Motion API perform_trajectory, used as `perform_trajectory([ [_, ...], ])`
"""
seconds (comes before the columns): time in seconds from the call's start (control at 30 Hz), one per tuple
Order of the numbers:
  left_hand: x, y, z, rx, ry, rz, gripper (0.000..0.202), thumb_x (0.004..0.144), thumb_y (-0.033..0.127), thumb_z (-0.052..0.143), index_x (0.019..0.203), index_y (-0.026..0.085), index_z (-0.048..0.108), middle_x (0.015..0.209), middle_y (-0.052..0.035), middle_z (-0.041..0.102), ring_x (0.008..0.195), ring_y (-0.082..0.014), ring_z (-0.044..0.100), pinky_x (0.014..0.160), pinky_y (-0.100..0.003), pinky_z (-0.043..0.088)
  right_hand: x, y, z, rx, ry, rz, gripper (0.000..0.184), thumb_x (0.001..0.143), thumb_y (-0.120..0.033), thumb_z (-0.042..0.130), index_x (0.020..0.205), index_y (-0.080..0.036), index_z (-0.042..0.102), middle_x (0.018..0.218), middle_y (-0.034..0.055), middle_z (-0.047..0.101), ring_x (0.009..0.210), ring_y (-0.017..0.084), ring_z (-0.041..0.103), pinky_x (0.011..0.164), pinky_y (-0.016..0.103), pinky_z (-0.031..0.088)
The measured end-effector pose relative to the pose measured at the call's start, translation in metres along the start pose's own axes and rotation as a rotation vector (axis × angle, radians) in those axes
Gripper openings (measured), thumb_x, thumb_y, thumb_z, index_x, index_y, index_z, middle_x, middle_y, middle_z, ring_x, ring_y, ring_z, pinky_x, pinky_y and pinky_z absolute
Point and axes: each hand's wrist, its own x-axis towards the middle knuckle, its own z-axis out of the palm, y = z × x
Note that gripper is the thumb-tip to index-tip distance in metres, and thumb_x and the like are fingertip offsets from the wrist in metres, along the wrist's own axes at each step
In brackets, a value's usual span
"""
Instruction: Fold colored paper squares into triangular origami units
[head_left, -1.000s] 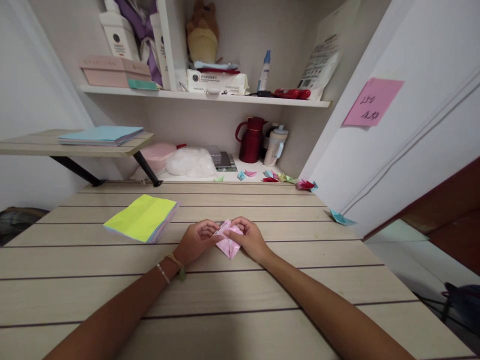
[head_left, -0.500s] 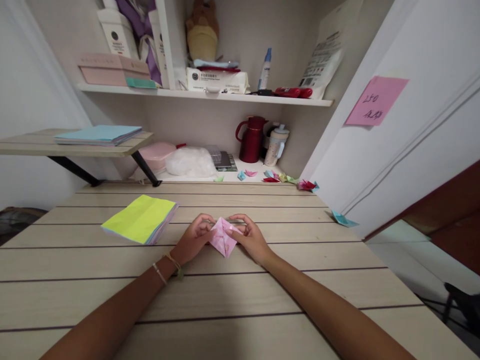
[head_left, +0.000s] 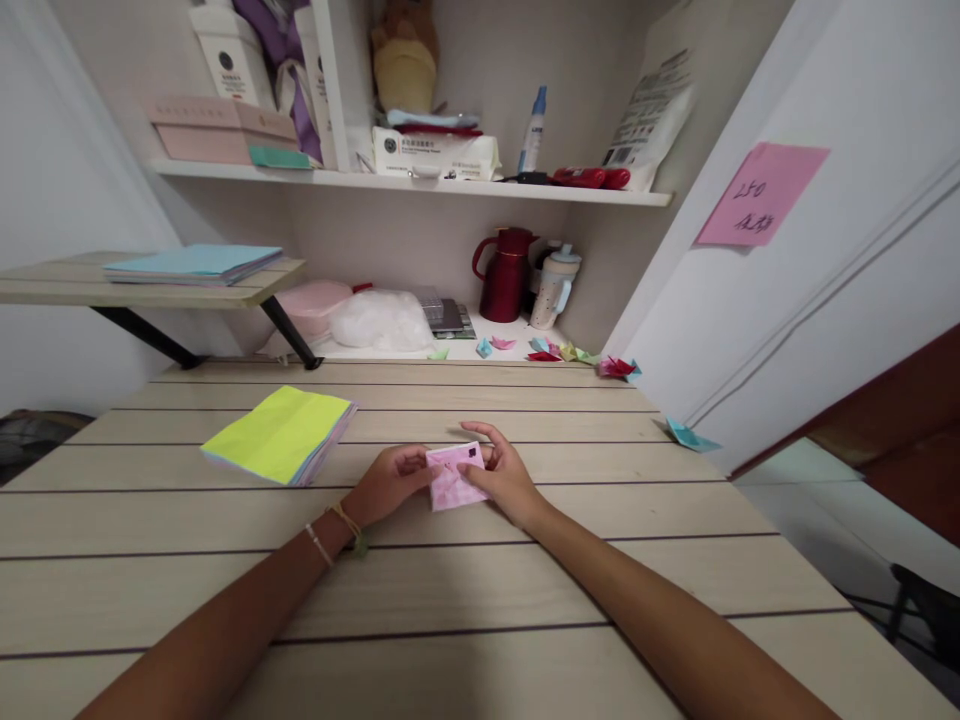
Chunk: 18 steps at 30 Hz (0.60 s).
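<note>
A small folded square of pink patterned paper [head_left: 454, 488] is held just above the wooden table, one side toward me, with a dark mark near its upper right corner. My left hand [head_left: 391, 482] pinches its left edge, thumb on the front and fingers curled behind. On the opposite side my right hand [head_left: 506, 480] grips it with the thumb on its face, while the index finger stretches out above the paper. The fingers behind the paper are partly hidden.
A stack of paper with a yellow top sheet [head_left: 281, 435] lies left of my hands. Several folded paper pieces, including a red one [head_left: 616, 368] and a blue one [head_left: 690, 436], sit along the back and right edges. A raised shelf [head_left: 150, 290] stands at left; a red jug [head_left: 508, 275] stands behind.
The pink paper has turned from a diamond with a corner toward me to a square, and now shows a plain patterned face instead of creased flaps. Both hands still hold it.
</note>
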Motion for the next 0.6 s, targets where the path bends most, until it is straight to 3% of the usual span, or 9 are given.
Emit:
perform_trajectory([
  [0.07, 0.000, 0.000, -0.001, -0.007, 0.049, -0.004, 0.022, 0.066, 0.032, 0.069, 0.072, 0.013, 0.061, 0.061, -0.0003, 0.063, 0.056, -0.0116, 0.057, 0.054, -0.022, 0.045, 0.000, 0.000, 0.000, 0.002, -0.003, -0.001, 0.061, 0.061, -0.023, 0.073, 0.115, -0.023, 0.046, 0.059, -0.0053, 0.060, 0.043, 0.007, 0.048, 0.043, 0.018, 0.035],
  [0.17, 0.000, 0.003, -0.003, -0.078, 0.106, -0.032, 0.023, 0.067, 0.032, 0.068, 0.074, 0.013, 0.059, 0.056, 0.0014, 0.063, 0.048, -0.0099, 0.057, 0.050, -0.021, 0.046, 0.001, -0.001, 0.001, 0.040, 0.036, -0.039, 0.062, 0.060, -0.025, 0.074, 0.115, -0.024, 0.046, 0.068, -0.0032, 0.062, 0.052, 0.009, 0.053, 0.050, 0.020, 0.041],
  [0.23, -0.001, 0.006, -0.003, -0.166, 0.171, -0.058, 0.024, 0.067, 0.031, 0.069, 0.078, 0.013, 0.057, 0.064, -0.0008, 0.067, 0.056, -0.0117, 0.062, 0.056, -0.022, 0.049, 0.002, -0.001, 0.003, 0.036, 0.080, -0.081, 0.060, 0.057, -0.025, 0.076, 0.111, -0.024, 0.049, 0.069, -0.0045, 0.060, 0.052, 0.007, 0.051, 0.050, 0.019, 0.041],
  [0.33, -0.002, 0.008, -0.002, -0.274, 0.220, -0.077, 0.027, 0.066, 0.028, 0.070, 0.082, 0.014, 0.054, 0.079, -0.0047, 0.071, 0.073, -0.0150, 0.067, 0.067, -0.023, 0.051, 0.002, -0.001, 0.006, -0.054, 0.059, -0.064, 0.048, 0.058, -0.027, 0.077, 0.100, -0.020, 0.055, 0.055, -0.0083, 0.055, 0.042, 0.004, 0.043, 0.042, 0.016, 0.035],
  [0.43, -0.001, 0.008, 0.003, -0.300, 0.163, -0.067, 0.027, 0.068, 0.027, 0.070, 0.085, 0.013, 0.054, 0.081, -0.0063, 0.071, 0.076, -0.0159, 0.067, 0.073, -0.026, 0.051, 0.002, 0.001, 0.008, -0.103, -0.009, 0.002, 0.038, 0.061, -0.032, 0.074, 0.092, -0.016, 0.058, 0.049, -0.0055, 0.058, 0.038, 0.006, 0.045, 0.036, 0.016, 0.031],
  [0.6, 0.002, 0.003, 0.011, -0.180, 0.029, 0.001, 0.031, 0.068, 0.028, 0.069, 0.093, 0.012, 0.060, 0.084, -0.0067, 0.071, 0.080, -0.0186, 0.065, 0.076, -0.030, 0.050, 0.000, 0.000, 0.008, -0.015, 0.040, -0.045, 0.024, 0.064, -0.035, 0.071, 0.074, -0.015, 0.061, 0.056, 0.0002, 0.065, 0.039, 0.008, 0.051, 0.035, 0.017, 0.036],
])
